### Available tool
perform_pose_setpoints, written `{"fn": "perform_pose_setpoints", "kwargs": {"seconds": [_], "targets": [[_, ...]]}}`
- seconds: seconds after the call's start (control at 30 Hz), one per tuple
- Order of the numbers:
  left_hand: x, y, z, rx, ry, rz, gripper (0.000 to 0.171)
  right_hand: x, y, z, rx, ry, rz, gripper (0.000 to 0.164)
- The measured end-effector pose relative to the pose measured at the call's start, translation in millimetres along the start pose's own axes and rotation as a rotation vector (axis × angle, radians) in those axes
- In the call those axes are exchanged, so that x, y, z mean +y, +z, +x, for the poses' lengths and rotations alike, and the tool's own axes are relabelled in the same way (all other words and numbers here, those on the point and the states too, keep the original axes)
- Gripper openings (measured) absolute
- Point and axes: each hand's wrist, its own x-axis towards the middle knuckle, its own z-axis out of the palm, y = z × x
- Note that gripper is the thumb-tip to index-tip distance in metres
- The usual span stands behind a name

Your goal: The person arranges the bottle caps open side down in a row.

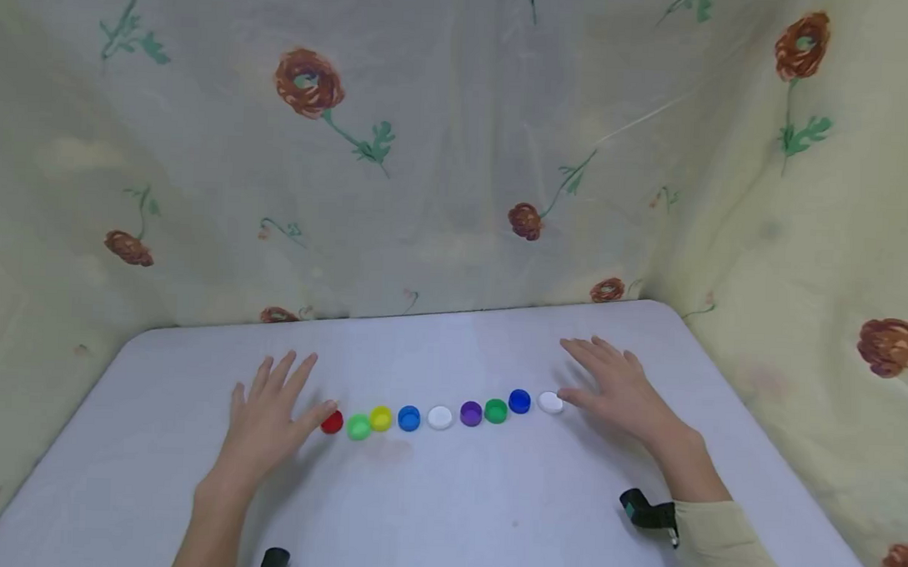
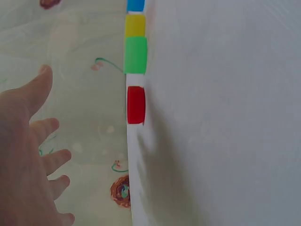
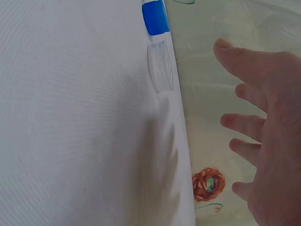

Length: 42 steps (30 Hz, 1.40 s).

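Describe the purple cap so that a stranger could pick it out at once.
Across the white table runs a row of nine small round caps. Near its middle, the purple cap sits between a whitish cap on its left and a green cap on its right. It is the only purple one in the row.

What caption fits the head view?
Left hand and right hand hover near opposite ends of nine lined-up caps on a table.

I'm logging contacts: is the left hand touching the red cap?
Apart. The left wrist view shows a plain gap between the left hand, thumb included, and the red cap.
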Motion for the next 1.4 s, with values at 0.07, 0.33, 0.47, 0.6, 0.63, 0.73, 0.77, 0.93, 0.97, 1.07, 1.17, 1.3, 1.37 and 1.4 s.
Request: {"fn": "perform_pose_setpoints", "kwargs": {"seconds": [0.07,0.33,0.47,0.6,0.63,0.73,0.77,0.93,0.97,1.07,1.17,1.3,1.37,1.4], "targets": [[4.2,2.7,1.3,-0.01,0.002,-0.002,0.08,0,2,0,0.002,-0.011,0.004,0.072],[17.6,14.2,6.0,-0.032,0.033,0.013,0.078,-1,3,0,-0.005,-0.027,0.007,0.067],[25.7,21.5,8.9,-0.042,0.037,0.021,0.078,1,1,-2,-0.004,-0.032,0.006,0.066],[33.8,28.4,10.0,-0.068,0.025,0.034,0.079,2,2,-5,-0.027,-0.014,0.009,0.065],[35.9,29.8,10.2,-0.075,0.024,0.033,0.079,3,3,-6,-0.034,-0.002,0.015,0.065],[41.1,32.9,10.6,-0.083,0.044,0.014,0.078,2,3,-8,-0.045,0.011,0.026,0.064],[42.7,33.3,11.0,-0.077,0.055,0.005,0.078,1,3,-8,-0.044,0.009,0.03,0.064],[50.2,34.8,12.9,-0.048,0.101,-0.026,0.075,-4,0,-6,-0.03,-0.021,0.042,0.059],[52.4,35.4,13.0,-0.052,0.103,-0.031,0.075,-5,0,-6,-0.03,-0.025,0.039,0.059],[60.2,37.7,14.0,-0.072,0.097,-0.044,0.076,-5,1,-5,-0.033,-0.027,0.026,0.058],[68.6,40.1,15.7,-0.088,0.088,-0.056,0.076,-5,2,-4,-0.039,-0.03,0.015,0.058],[78.0,41.9,16.1,-0.095,0.103,-0.045,0.074,-5,3,-4,-0.051,-0.027,0.018,0.059],[82.4,41.9,15.4,-0.099,0.113,-0.042,0.073,-6,3,-5,-0.052,-0.028,0.02,0.059],[84.6,41.6,14.9,-0.102,0.117,-0.042,0.073,-6,3,-5,-0.052,-0.025,0.019,0.059]]}}
